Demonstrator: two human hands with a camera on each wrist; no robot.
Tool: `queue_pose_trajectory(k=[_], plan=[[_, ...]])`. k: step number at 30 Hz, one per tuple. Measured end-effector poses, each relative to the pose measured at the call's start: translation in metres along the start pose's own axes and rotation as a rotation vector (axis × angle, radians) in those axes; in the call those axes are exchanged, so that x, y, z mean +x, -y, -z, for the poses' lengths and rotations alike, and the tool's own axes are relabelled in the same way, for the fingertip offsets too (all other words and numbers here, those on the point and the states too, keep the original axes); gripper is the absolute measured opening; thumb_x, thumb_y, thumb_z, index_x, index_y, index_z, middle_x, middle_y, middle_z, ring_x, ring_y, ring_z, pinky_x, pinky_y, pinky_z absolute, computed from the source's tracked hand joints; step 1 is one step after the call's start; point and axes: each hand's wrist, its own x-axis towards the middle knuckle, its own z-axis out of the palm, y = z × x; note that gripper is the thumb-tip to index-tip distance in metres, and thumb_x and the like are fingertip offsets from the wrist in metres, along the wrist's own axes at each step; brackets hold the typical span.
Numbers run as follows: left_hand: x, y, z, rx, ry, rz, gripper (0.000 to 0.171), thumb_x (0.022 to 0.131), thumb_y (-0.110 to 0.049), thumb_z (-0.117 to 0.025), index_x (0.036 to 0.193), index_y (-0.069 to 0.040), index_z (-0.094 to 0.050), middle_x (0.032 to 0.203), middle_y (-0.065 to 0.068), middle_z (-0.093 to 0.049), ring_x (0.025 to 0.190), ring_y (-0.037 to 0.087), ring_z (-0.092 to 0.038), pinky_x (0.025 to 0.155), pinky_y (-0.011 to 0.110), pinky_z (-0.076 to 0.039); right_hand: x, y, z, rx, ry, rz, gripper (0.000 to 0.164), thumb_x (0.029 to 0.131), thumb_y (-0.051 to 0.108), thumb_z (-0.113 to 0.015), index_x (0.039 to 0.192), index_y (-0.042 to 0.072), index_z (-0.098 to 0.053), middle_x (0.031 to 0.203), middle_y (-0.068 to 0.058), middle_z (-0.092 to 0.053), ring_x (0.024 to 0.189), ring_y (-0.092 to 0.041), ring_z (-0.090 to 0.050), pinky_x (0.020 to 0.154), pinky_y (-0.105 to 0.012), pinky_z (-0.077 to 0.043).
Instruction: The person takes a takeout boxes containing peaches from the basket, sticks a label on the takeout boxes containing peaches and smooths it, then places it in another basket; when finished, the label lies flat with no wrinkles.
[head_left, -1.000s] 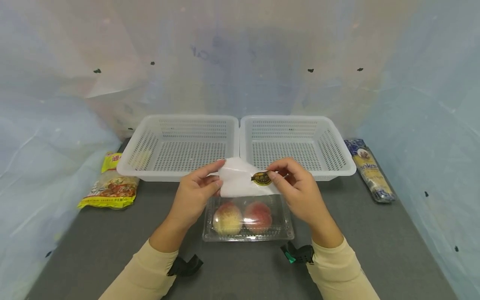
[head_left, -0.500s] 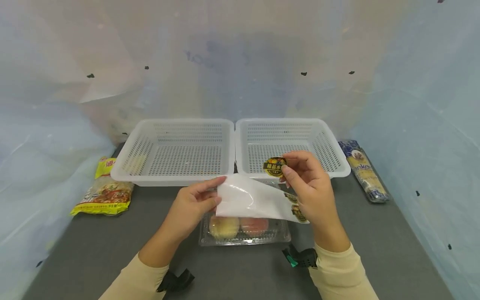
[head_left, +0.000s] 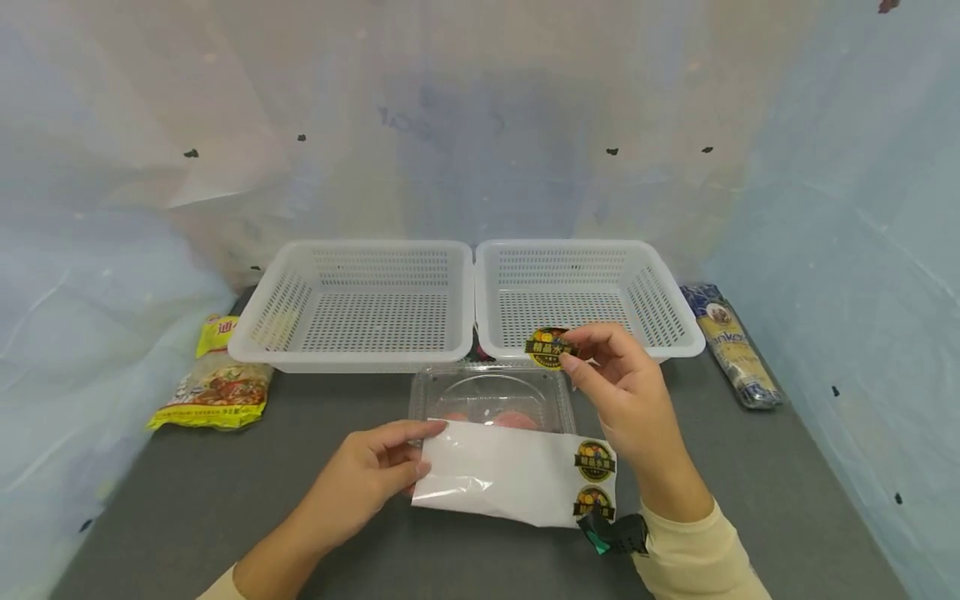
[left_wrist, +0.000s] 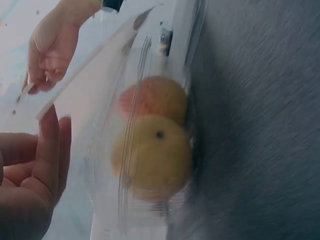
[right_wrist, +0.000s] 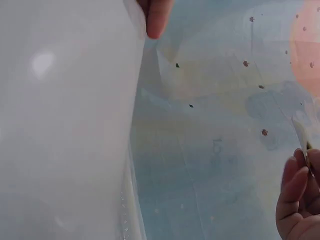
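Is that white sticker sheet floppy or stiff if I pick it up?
Probably floppy: the white sheet looks thin and its lower edge bends. Likely light: the left hand pinches it at just one end. Maybe slippery too, because its surface shines.

Two white baskets (head_left: 381, 321) stand between a yellow packet (head_left: 216, 385) and a blue packet (head_left: 731, 346).

The head view looks forward and down across the desk (head_left: 322, 417). The left wrist view, blurred and seemingly rolled sideways, sits close to the clear box (left_wrist: 157, 145), which the head view shares. The right wrist view faces the backdrop (right_wrist: 200, 140) past the very near white strip (right_wrist: 65, 120), common to all three.
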Motion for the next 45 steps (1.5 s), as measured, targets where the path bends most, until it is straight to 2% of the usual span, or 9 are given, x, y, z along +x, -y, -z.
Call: queue_pose_trajectory(k=[7,11,15,18,22,25,32,40,45], plan=[[-0.030,0.016,-0.014,-0.107,0.104,0.044,0.038,0.102,-0.001,-0.074,0.141,0.002,-0.071,0.136,0.021,-0.064,0.089,0.014,-0.067,0.073,0.028,-0.061,-0.001,-0.003,0.004,0.013,0.058,-0.072,0.024,0.103,-0.016,-0.062,0.127,-0.012,-0.063,0.113,-0.022,-0.066,0.088,-0.023,-0.067,0.076,-0.028,-0.060],[-0.041,0.032,-0.017,-0.144,0.168,0.129,0.039,0.103,0.001,-0.071,0.142,0.006,-0.068,0.125,0.018,-0.066,0.086,0.012,-0.067,0.073,0.028,-0.060,-0.002,-0.009,0.007,-0.015,0.103,-0.088,0.024,0.102,-0.018,-0.062,0.126,-0.013,-0.062,0.107,-0.023,-0.066,0.089,-0.022,-0.068,0.077,-0.029,-0.060],[-0.047,0.046,-0.010,-0.170,0.233,0.198,0.042,0.103,0.004,-0.067,0.144,0.014,-0.061,0.115,0.020,-0.073,0.095,0.014,-0.071,0.080,0.026,-0.059,-0.004,-0.017,0.009,-0.063,0.149,-0.127,0.022,0.103,-0.016,-0.062,0.125,-0.012,-0.062,0.106,-0.023,-0.067,0.090,-0.022,-0.068,0.079,-0.029,-0.060],[-0.050,0.048,0.000,-0.053,0.250,0.228,0.040,0.105,-0.001,-0.069,0.142,0.012,-0.064,0.117,0.018,-0.076,0.099,0.016,-0.072,0.081,0.025,-0.057,-0.004,-0.024,0.009,-0.090,0.172,-0.168,0.021,0.104,-0.013,-0.064,0.125,-0.010,-0.063,0.108,-0.022,-0.068,0.091,-0.022,-0.068,0.080,-0.029,-0.060],[-0.050,0.032,0.015,0.166,0.212,0.254,0.034,0.107,-0.019,-0.073,0.138,-0.004,-0.074,0.129,0.009,-0.074,0.105,0.019,-0.070,0.082,0.027,-0.057,-0.005,-0.032,0.006,-0.103,0.188,-0.205,0.021,0.104,-0.011,-0.065,0.125,-0.009,-0.064,0.108,-0.021,-0.069,0.090,-0.024,-0.068,0.079,-0.030,-0.060],[-0.044,0.016,0.023,0.230,0.138,0.182,0.031,0.108,-0.025,-0.073,0.135,-0.010,-0.076,0.131,0.006,-0.074,0.106,0.021,-0.070,0.080,0.030,-0.060,-0.005,-0.035,0.003,-0.098,0.192,-0.220,0.021,0.104,-0.010,-0.065,0.125,-0.008,-0.065,0.107,-0.020,-0.070,0.090,-0.028,-0.069,0.079,-0.030,-0.060],[-0.013,-0.011,0.019,0.232,-0.099,-0.112,0.022,0.107,-0.012,-0.072,0.128,-0.012,-0.078,0.113,0.004,-0.077,0.094,0.020,-0.071,0.072,0.033,-0.059,-0.008,-0.042,-0.007,-0.082,0.201,-0.236,0.022,0.103,-0.008,-0.068,0.125,-0.006,-0.067,0.108,-0.017,-0.070,0.090,-0.026,-0.069,0.078,-0.031,-0.060],[0.041,-0.010,-0.006,0.242,-0.144,-0.306,0.029,0.106,-0.005,-0.072,0.134,-0.013,-0.076,0.123,0.004,-0.075,0.101,0.022,-0.070,0.076,0.034,-0.059,-0.012,-0.049,-0.019,-0.049,0.213,-0.238,0.021,0.103,-0.007,-0.069,0.123,-0.005,-0.068,0.109,-0.016,-0.071,0.091,-0.027,-0.070,0.079,-0.034,-0.061],[0.063,-0.005,-0.018,0.242,-0.154,-0.382,0.028,0.105,-0.006,-0.074,0.133,-0.012,-0.077,0.120,0.001,-0.076,0.095,0.025,-0.072,0.074,0.035,-0.060,-0.012,-0.055,-0.024,0.003,0.217,-0.266,0.021,0.103,-0.007,-0.068,0.124,-0.008,-0.068,0.109,-0.018,-0.072,0.094,-0.033,-0.071,0.081,-0.034,-0.062]])
